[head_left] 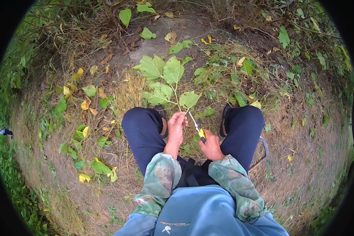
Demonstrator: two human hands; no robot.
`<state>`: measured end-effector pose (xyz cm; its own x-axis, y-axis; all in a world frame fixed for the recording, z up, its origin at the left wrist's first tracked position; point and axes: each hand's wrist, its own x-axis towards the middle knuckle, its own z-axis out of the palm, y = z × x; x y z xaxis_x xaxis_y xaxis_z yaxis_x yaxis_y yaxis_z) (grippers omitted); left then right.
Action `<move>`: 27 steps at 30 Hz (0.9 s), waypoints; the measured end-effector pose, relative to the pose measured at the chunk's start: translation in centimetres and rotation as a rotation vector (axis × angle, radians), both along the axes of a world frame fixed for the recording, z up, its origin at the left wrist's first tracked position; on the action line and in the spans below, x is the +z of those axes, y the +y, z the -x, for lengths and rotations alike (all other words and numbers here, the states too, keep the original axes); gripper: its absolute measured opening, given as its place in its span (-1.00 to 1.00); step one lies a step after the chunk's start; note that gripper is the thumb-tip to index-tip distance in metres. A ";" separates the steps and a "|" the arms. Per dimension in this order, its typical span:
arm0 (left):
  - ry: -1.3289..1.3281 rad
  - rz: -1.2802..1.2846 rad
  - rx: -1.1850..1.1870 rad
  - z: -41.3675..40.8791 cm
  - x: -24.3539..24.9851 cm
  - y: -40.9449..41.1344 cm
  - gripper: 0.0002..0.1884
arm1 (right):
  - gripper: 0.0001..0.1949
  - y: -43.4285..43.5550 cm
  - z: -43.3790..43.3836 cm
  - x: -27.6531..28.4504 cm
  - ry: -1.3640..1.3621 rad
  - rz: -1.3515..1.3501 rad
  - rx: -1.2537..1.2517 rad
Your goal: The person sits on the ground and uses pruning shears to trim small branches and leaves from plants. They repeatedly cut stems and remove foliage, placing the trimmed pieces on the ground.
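Note:
My left hand pinches the lower stem of a leafy cutting between thumb and fingers. Several broad, toothed green leaves spread from it, pointing away from me. In my right hand is a pair of garden snips with yellow and black handles and slim metal blades. The blade tips reach up beside the stem, just right of my left fingertips. Whether they touch the stem, I cannot tell. Both hands are between my bent knees, above the ground.
A sickle with a curved blade lies on the ground beyond my right knee. Fallen green and yellow leaves and dry grass cover the soil. Shrub branches rise ahead. Part of another person shows at the far left.

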<state>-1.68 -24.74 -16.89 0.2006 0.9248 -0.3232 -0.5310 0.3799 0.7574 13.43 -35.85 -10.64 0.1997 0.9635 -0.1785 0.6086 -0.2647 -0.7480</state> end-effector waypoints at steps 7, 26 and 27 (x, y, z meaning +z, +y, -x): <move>0.082 -0.079 -0.065 0.1 -0.7 -0.2 -0.83 | -0.68 0.0 0.1 0.2 -0.001 -0.033 -0.003; 0.213 -0.044 -0.051 0.0 -0.7 -0.5 -0.85 | -0.63 0.3 0.4 1.0 -0.019 0.181 0.023; 0.159 -0.063 -0.043 -0.5 -0.6 -0.6 -0.84 | -0.63 0.1 0.2 0.2 -0.004 0.112 -0.004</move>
<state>-1.16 -25.32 -17.50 0.1917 0.9360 -0.2954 -0.3872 0.3486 0.8535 13.26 -35.78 -10.45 0.2040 0.9368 -0.2844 0.6103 -0.3488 -0.7113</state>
